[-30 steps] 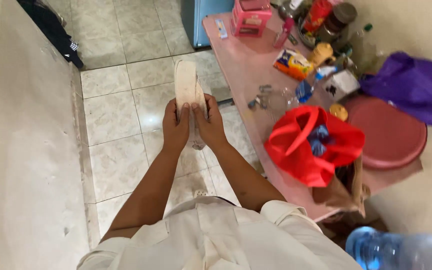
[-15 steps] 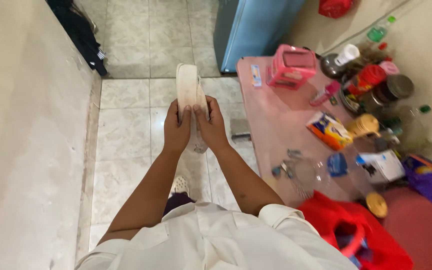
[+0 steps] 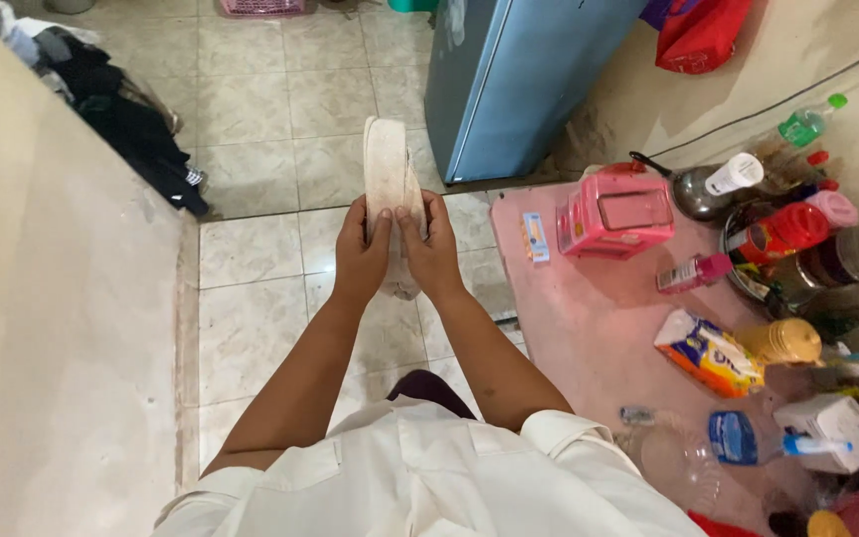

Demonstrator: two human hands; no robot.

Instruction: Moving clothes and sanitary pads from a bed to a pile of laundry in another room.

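Seen from the head camera, the person stands on a tiled floor (image 3: 251, 239) with both arms stretched out ahead. The left hand (image 3: 362, 251) and the right hand (image 3: 432, 249) are pressed together around a worn, off-white sandal (image 3: 390, 174), held upright between the palms, its sole edge facing the camera. Both thumbs lie along its near face, and its top rises above the fingertips toward twelve o'clock. The sandal is up in the air over the floor, well clear of the table.

At three o'clock of the hands stands a low pink table (image 3: 589, 328). On it a pink plastic box (image 3: 616, 214) sits at the far end, a colourful snack packet (image 3: 708, 353) nearer, and a clear bottle with a blue label (image 3: 738, 438) lies on its side at five o'clock. A blue fridge (image 3: 509, 80) stands at one o'clock, just beyond the table. Dark clothes (image 3: 121, 119) are heaped at ten o'clock along a pale wall (image 3: 52, 328).
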